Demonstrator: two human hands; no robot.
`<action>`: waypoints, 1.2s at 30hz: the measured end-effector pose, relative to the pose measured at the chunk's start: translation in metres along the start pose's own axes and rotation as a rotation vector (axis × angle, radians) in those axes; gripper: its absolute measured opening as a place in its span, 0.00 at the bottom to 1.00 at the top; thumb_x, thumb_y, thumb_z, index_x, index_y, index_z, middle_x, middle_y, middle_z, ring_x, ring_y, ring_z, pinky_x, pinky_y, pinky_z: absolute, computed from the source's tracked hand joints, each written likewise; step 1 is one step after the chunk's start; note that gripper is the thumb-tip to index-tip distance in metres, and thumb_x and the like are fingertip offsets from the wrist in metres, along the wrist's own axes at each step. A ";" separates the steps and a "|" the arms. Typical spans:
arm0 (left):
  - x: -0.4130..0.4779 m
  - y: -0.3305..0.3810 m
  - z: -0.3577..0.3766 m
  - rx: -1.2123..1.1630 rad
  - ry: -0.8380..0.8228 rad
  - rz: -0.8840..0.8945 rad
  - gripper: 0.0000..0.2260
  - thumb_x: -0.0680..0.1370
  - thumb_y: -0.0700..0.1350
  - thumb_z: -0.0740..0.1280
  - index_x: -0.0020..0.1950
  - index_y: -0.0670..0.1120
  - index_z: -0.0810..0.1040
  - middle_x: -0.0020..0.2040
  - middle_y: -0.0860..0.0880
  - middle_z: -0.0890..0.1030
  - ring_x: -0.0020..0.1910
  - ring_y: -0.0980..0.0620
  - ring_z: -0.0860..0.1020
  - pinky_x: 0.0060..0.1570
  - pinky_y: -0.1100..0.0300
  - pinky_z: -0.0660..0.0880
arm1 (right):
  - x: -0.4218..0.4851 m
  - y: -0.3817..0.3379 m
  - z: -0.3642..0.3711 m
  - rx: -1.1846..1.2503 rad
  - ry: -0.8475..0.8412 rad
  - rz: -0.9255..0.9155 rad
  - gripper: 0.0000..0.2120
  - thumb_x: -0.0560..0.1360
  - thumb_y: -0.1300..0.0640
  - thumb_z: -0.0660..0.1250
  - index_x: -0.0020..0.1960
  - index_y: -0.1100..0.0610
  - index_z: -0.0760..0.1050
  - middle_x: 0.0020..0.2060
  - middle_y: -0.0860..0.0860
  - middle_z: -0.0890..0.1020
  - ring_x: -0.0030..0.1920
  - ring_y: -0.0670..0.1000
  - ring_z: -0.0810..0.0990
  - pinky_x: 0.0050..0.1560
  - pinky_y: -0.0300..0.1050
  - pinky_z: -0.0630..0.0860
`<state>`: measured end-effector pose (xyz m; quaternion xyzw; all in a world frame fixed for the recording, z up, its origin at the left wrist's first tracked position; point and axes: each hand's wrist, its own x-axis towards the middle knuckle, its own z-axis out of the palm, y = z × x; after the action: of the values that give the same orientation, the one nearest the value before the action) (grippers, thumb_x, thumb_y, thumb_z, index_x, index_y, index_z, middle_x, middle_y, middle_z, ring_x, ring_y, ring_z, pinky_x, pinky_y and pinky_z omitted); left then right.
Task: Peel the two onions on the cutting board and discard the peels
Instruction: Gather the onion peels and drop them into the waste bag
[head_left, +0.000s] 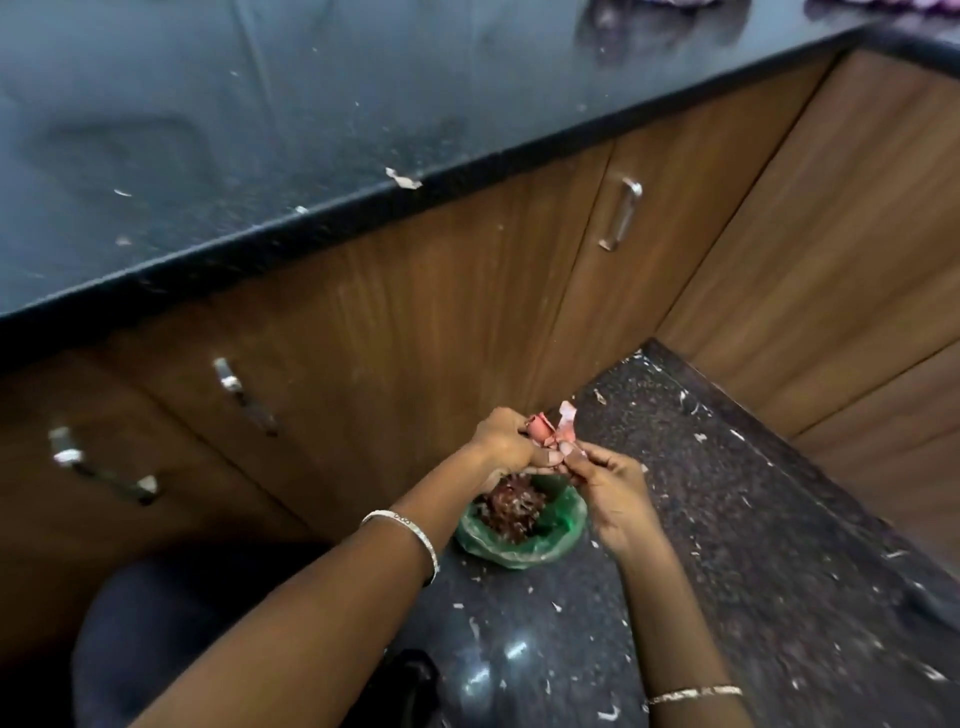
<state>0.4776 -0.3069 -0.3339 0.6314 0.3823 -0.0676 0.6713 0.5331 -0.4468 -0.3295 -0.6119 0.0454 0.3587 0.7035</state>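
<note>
Both hands hang low over the floor, just above a bin lined with a green bag (550, 540) that holds dark reddish-brown peelings. My left hand (506, 441) grips a bunch of pink onion peels (553, 428). My right hand (613, 488) pinches the same bunch from the right side. The peels stick up between the two hands, directly above the bin's far rim. No onions and no cutting board are in view.
A black countertop (208, 130) with small peel flakes runs across the top, one larger flake (402, 178) at its edge. Wooden cabinet doors with metal handles (621, 213) stand below. The dark speckled floor (753, 519) is littered with white scraps. A dark stool (171, 623) sits lower left.
</note>
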 end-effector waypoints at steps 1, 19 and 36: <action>0.011 -0.006 0.005 0.017 -0.013 -0.025 0.15 0.59 0.42 0.84 0.41 0.40 0.85 0.46 0.40 0.86 0.50 0.42 0.85 0.54 0.47 0.83 | 0.012 0.008 -0.006 0.001 0.008 0.028 0.06 0.77 0.69 0.68 0.51 0.67 0.83 0.43 0.60 0.87 0.40 0.52 0.86 0.45 0.45 0.84; 0.077 -0.056 0.007 0.032 -0.128 -0.243 0.20 0.82 0.31 0.62 0.74 0.41 0.70 0.67 0.44 0.77 0.61 0.48 0.76 0.61 0.54 0.76 | 0.123 0.097 -0.030 -0.060 0.274 0.352 0.06 0.77 0.73 0.67 0.48 0.64 0.77 0.45 0.59 0.84 0.42 0.53 0.83 0.42 0.49 0.84; 0.040 -0.091 -0.047 -0.099 0.159 -0.226 0.14 0.82 0.38 0.67 0.68 0.41 0.78 0.60 0.38 0.82 0.57 0.44 0.82 0.60 0.49 0.80 | 0.084 0.104 0.018 -0.060 0.495 0.140 0.09 0.72 0.72 0.69 0.39 0.60 0.80 0.47 0.62 0.85 0.44 0.57 0.83 0.52 0.55 0.82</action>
<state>0.4334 -0.2669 -0.4255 0.5538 0.5056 -0.0737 0.6575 0.5300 -0.3934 -0.4539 -0.6972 0.2477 0.2468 0.6258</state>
